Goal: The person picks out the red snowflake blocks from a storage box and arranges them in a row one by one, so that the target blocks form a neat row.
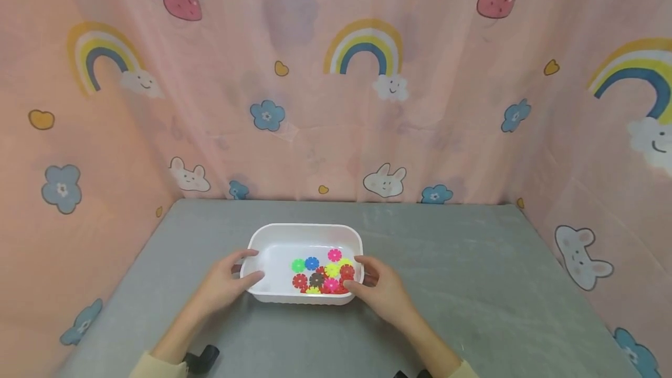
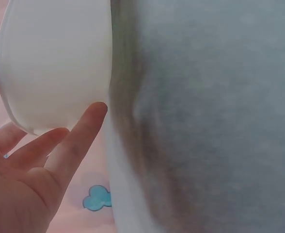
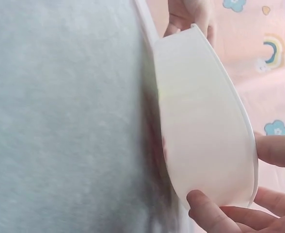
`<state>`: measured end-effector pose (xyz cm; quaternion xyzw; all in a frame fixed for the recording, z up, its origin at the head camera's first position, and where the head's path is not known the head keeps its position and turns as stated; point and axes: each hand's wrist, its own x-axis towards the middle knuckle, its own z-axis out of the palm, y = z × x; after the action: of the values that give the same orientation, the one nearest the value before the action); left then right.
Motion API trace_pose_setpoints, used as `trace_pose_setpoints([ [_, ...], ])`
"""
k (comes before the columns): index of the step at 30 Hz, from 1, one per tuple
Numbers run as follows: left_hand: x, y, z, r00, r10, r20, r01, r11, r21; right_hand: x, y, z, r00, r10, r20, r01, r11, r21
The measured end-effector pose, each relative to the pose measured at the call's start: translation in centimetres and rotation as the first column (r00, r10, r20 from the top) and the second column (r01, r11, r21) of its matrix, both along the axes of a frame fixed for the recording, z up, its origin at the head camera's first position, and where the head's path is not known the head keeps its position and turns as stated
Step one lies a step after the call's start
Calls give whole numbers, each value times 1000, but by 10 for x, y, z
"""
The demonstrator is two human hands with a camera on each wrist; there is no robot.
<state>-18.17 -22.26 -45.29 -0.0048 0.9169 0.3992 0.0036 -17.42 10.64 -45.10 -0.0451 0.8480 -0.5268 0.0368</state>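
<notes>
Between my two hands is a white plastic tray [image 1: 304,230] with rounded corners. My left hand [image 1: 223,282] grips its left end, thumb over the rim and fingers against the outer wall. At the opposite end my right hand [image 1: 385,293] holds it the same way. Colourful notched plastic discs [image 1: 316,280] in red, yellow, pink, green, blue and a dark shade lie inside, mostly toward the right. Both wrist views show fingertips on the tray's outer wall [image 2: 55,63]. Whether its base touches the table, I cannot tell.
A grey-covered table [image 1: 446,284] spreads around the tray. Pink curtains [image 1: 325,139] printed with rainbows, strawberries and rabbits enclose the back and both sides. A black object [image 1: 202,359] shows at the left wrist.
</notes>
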Motion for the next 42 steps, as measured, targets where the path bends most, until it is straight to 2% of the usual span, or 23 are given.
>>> trace_pose_setpoints([
  [10,6,-3,-4,999,6,40,-5,1000,-19,5,-3,-7,999,5,40,-6,999,42],
  [20,8,-15,-7,998,27,57,-26,999,-21,3,-14,-10,999,46,19,-47,997,55],
  [28,7,-16,-4,996,5,84,-1,999,-48,1,-13,-8,997,72,4,-72,994,79],
  [33,2,-17,-4,996,-22,85,24,1000,-17,-6,-7,-2,997,68,-42,-64,994,88],
  [37,-2,-20,-5,995,-44,89,43,999,7,-11,-5,6,994,56,-91,-43,989,140],
  [42,-3,-23,-7,992,-54,115,50,998,40,-16,-3,15,977,36,-210,4,982,189],
])
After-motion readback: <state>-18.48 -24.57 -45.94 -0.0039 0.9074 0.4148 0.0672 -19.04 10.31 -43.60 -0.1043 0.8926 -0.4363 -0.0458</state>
